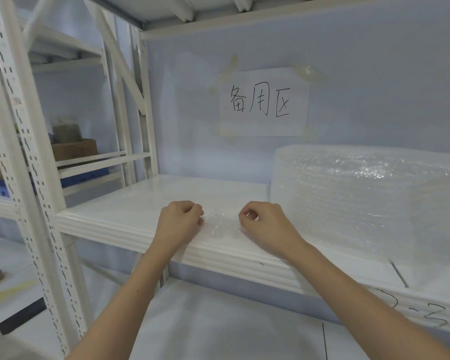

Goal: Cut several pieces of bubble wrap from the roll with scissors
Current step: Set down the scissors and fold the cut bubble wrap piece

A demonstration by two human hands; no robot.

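Head-camera view shows both hands curled at the front of a white metal shelf (130,203), fingers pinched together on a small clear piece of bubble wrap (222,226) that lies flat between them. The left hand (178,223) holds its left edge with thumb and fingertips closed on the film; the right hand (264,226) does the same at the right edge, so the piece sits lightly stretched across the gap, resting on the shelf surface near the lip.

Just right of the hands stands the large roll of clear bubble wrap (369,198) — upright on the same shelf, against the pale back wall. Whether the small piece is joined to the roll or already cut free I cannot tell; the film is too transparent against the white shelf. No scissors are visible anywhere.

Above, a white sheet of paper with black handwritten characters (264,102) is taped to the wall. To the left, a neighbouring white rack holds brown cardboard boxes (74,149).

The risks from here look modest — a thin slippery film held only at its edges may slide out of the pinch or crumple if pulled unevenly, and a tug toward the front could drag the piece off the shelf lip. With no cutting tool at hand, a further piece would mean letting go first.
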